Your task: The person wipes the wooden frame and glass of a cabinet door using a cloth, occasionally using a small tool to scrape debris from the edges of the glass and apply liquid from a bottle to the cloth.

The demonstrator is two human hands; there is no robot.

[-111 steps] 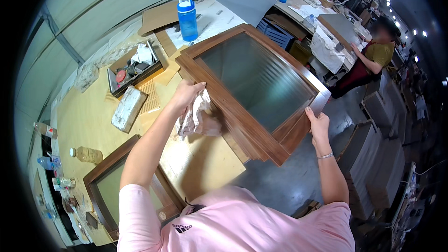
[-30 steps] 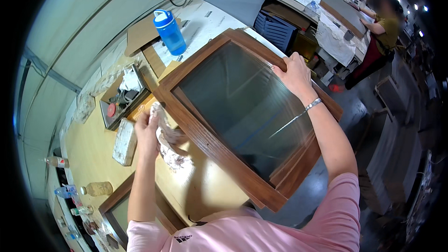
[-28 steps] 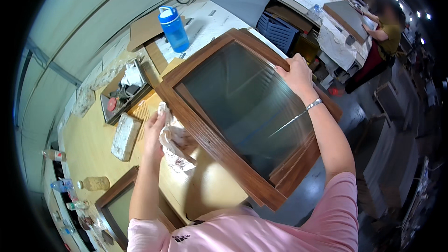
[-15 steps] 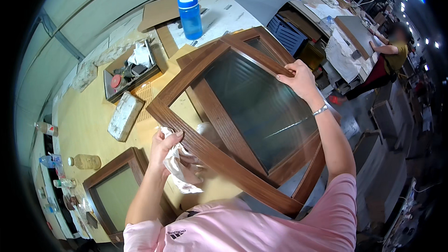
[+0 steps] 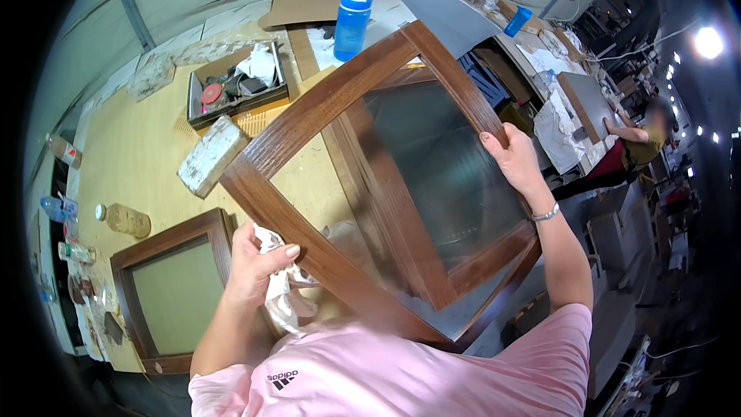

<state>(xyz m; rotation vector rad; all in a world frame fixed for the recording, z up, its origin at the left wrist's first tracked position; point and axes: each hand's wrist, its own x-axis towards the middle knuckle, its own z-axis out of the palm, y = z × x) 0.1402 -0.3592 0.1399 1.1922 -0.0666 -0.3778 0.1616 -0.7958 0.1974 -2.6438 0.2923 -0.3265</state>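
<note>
A brown wood-framed glass door [image 5: 332, 108] is tilted up in front of me, and I see through its clear pane. My left hand [image 5: 251, 266] is closed on its lower-left rail, thumb on the front, with a crumpled white cloth [image 5: 284, 301] bunched in the same hand. My right hand [image 5: 521, 162] grips the right-hand rail, thumb on the near face and the other fingers partly hidden round the edge. Behind the raised door, another brown framed door [image 5: 386, 193] with a dark pane lies on the table.
A third framed door [image 5: 174, 241] lies at the left. Beyond are a white-crusted block [image 5: 214, 156], a box of odds and ends [image 5: 199, 112], a blue bottle [image 5: 352, 27] and a bottle of yellowish liquid [image 5: 127, 220]. A co-worker [image 5: 644, 147] stands at the far-right bench.
The raised door has come up steeper and apart from the door beneath, both hands still on it. My view has turned a little, shifting the table.
</note>
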